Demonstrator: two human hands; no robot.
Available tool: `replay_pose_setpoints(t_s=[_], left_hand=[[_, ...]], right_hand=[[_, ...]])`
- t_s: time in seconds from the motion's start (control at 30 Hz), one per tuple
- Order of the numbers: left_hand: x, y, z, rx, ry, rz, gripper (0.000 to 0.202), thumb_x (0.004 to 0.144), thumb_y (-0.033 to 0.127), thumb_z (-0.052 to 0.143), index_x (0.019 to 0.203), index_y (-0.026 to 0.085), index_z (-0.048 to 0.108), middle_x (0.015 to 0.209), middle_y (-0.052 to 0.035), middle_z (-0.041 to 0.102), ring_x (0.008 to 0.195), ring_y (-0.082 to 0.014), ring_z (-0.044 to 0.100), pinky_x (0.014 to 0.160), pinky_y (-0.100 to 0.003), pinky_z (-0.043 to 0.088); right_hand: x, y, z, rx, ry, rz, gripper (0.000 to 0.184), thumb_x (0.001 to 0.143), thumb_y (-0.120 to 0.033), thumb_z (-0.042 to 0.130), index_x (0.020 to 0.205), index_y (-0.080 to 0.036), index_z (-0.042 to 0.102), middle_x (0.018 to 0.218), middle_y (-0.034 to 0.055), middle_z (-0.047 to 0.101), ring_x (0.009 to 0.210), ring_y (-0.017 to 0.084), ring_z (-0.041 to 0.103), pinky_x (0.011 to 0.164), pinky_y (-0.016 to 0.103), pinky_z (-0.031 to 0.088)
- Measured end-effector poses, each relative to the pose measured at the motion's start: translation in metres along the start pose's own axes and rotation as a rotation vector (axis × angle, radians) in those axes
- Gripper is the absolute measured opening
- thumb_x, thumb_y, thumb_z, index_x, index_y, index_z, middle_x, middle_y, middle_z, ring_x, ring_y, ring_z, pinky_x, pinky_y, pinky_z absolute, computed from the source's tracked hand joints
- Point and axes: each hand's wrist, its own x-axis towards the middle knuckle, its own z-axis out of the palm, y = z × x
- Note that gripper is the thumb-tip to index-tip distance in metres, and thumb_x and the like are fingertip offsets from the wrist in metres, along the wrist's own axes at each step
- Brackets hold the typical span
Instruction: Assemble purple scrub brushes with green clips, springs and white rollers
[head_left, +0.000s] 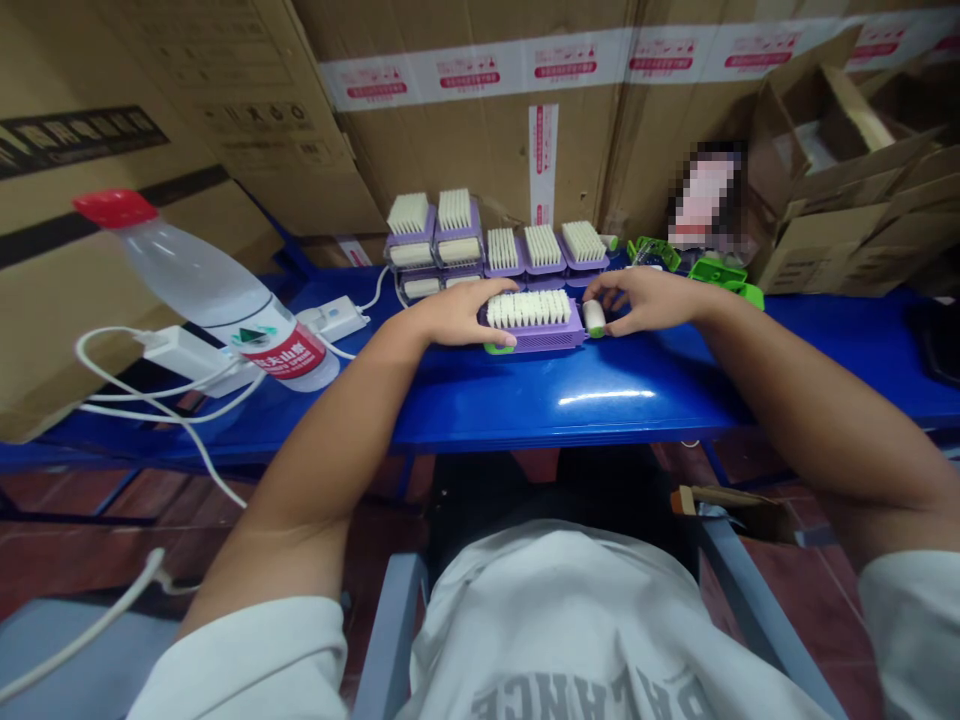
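Note:
A purple brush (536, 325) with white bristles facing up lies just above the blue table top, a green piece at its left end. My left hand (469, 312) is closed around its left end, thumb on the near side. At the brush's right end is a small white roller (593, 317) with a green end cap. The fingers of my right hand (645, 300) are curled around this roller from the right. Whether the roller touches the brush I cannot tell. Behind them stand several similar purple brushes (544, 248), some stacked, bristles upward.
A water bottle (225, 290) with a red cap leans at the left, near white chargers and cables (184, 362). Green plastic parts (716, 270) lie behind my right hand. Cardboard boxes (832, 190) stand at the right. A taped cardboard wall (480, 130) backs the blue table (510, 405).

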Motion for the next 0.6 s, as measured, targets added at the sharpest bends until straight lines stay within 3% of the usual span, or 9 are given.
replay_pose_setpoints(t_s=[0.17, 0.4, 0.47, 0.6], left_hand=[[-0.001, 0.002, 0.0, -0.001, -0.012, 0.004, 0.118, 0.078, 0.083, 0.086, 0.177, 0.027, 0.054, 0.181, -0.0164, 0.06, 0.162, -0.046, 0.061, 0.136, -0.056, 0.047], [0.002, -0.004, 0.003, 0.011, 0.005, 0.028, 0.124, 0.076, 0.085, 0.088, 0.18, 0.029, 0.051, 0.182, -0.0162, 0.06, 0.164, -0.0465, 0.06, 0.135, -0.055, 0.049], [0.002, -0.005, 0.004, 0.009, 0.008, 0.032, 0.122, 0.077, 0.085, 0.088, 0.18, 0.03, 0.051, 0.182, -0.0159, 0.06, 0.164, -0.0464, 0.06, 0.135, -0.056, 0.049], [0.001, -0.001, 0.002, -0.01, -0.005, 0.005, 0.124, 0.076, 0.084, 0.089, 0.179, 0.027, 0.051, 0.184, -0.0177, 0.058, 0.166, -0.0474, 0.058, 0.137, -0.057, 0.047]], right_hand=[[-0.001, -0.001, 0.0, 0.1, -0.011, -0.028, 0.075, 0.071, -0.056, 0.099, 0.136, -0.026, 0.079, 0.124, 0.0103, 0.086, 0.108, 0.031, 0.079, 0.105, 0.053, 0.068], [0.001, -0.007, 0.008, 0.145, 0.039, -0.05, 0.075, 0.073, -0.059, 0.1, 0.138, -0.028, 0.078, 0.122, 0.0097, 0.085, 0.108, 0.032, 0.078, 0.101, 0.051, 0.068], [0.0, -0.007, 0.007, 0.138, 0.071, -0.063, 0.07, 0.075, -0.062, 0.098, 0.134, -0.027, 0.08, 0.121, 0.0104, 0.085, 0.104, 0.031, 0.077, 0.094, 0.048, 0.067], [-0.003, -0.011, 0.0, 0.127, 0.118, -0.104, 0.048, 0.087, -0.066, 0.088, 0.11, -0.024, 0.084, 0.108, 0.01, 0.085, 0.093, 0.028, 0.074, 0.084, 0.043, 0.061]])
